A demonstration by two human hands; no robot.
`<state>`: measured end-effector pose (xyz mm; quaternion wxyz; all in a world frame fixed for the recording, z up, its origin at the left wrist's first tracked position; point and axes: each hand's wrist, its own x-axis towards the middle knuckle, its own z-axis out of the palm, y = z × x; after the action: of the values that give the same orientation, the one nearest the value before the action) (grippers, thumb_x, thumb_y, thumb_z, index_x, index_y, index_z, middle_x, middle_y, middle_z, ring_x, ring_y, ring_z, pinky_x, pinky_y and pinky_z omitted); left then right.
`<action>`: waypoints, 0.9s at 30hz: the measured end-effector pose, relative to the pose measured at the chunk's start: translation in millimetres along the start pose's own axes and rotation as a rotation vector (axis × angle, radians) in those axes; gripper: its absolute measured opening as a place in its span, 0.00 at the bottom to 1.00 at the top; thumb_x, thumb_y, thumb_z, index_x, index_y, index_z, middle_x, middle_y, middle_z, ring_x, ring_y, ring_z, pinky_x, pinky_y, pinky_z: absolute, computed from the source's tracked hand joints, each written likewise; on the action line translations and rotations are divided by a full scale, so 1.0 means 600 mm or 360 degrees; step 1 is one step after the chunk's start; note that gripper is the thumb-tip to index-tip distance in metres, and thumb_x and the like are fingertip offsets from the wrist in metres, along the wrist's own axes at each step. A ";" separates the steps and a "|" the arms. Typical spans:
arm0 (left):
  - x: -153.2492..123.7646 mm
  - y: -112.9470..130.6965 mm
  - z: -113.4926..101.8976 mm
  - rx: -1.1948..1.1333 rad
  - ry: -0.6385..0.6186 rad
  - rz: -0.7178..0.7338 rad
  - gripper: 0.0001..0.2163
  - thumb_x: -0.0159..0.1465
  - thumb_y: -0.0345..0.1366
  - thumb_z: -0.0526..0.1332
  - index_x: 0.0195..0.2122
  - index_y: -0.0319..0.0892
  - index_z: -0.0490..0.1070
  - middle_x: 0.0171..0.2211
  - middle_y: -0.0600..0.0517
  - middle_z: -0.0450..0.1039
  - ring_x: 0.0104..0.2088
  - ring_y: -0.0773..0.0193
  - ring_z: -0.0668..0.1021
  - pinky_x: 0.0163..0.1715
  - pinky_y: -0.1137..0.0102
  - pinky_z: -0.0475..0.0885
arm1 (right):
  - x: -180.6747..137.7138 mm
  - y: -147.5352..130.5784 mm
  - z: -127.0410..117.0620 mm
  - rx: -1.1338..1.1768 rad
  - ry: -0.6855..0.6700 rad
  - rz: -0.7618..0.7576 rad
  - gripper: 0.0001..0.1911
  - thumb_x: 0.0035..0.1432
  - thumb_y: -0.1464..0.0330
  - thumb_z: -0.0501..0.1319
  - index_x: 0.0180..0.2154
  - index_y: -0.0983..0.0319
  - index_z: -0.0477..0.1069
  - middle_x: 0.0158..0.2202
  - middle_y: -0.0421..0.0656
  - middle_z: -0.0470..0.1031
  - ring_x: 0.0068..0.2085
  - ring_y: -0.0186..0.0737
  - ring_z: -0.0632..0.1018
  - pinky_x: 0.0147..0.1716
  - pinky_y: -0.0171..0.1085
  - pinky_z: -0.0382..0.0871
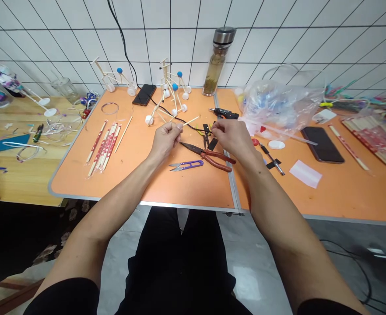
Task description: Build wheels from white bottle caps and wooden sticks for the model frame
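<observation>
While the left hand (167,139) holds 1 stick (191,120), 2 phones (323,145) lie apart.

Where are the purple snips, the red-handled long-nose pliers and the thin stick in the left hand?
Purple snips (190,166): head view, on a handle arm.
Long-nose pliers (203,155): head view, on the pivot joint.
Thin stick (191,121): head view, on its exposed length.

The left forearm (124,186) and right forearm (275,201), both bare, reach forward, well apart. The left hand (166,137) is closed in a pinch; the right hand (229,134), back upward, is curled.
</observation>
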<state>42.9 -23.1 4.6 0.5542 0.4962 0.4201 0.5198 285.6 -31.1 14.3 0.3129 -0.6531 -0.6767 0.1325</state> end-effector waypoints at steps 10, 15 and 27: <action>-0.003 -0.003 -0.002 0.0007 0.0069 -0.0049 0.21 0.78 0.40 0.70 0.26 0.42 0.73 0.20 0.57 0.69 0.17 0.75 0.63 0.19 0.73 0.55 | -0.003 0.000 0.021 -0.0896 -0.0277 -0.0176 0.22 0.73 0.73 0.58 0.55 0.59 0.89 0.54 0.60 0.85 0.50 0.60 0.84 0.37 0.46 0.64; -0.002 -0.006 -0.003 0.0012 0.0078 -0.0037 0.22 0.76 0.44 0.73 0.26 0.43 0.72 0.19 0.57 0.69 0.17 0.75 0.62 0.19 0.73 0.55 | 0.004 -0.004 0.022 -0.0996 -0.0345 -0.0296 0.22 0.77 0.71 0.55 0.56 0.62 0.88 0.56 0.60 0.83 0.51 0.60 0.83 0.34 0.47 0.55; -0.004 -0.004 -0.004 0.0022 0.0093 -0.0036 0.22 0.75 0.44 0.73 0.26 0.43 0.72 0.20 0.57 0.69 0.18 0.74 0.63 0.20 0.73 0.55 | 0.006 0.020 0.022 -0.0644 -0.0320 -0.0394 0.17 0.78 0.68 0.55 0.54 0.60 0.83 0.59 0.56 0.80 0.52 0.57 0.80 0.40 0.46 0.62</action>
<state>40.8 -25.1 1.6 0.5441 0.4797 0.4453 0.5249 287.7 -23.5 -2.2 0.1210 -0.5982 -0.7920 0.0193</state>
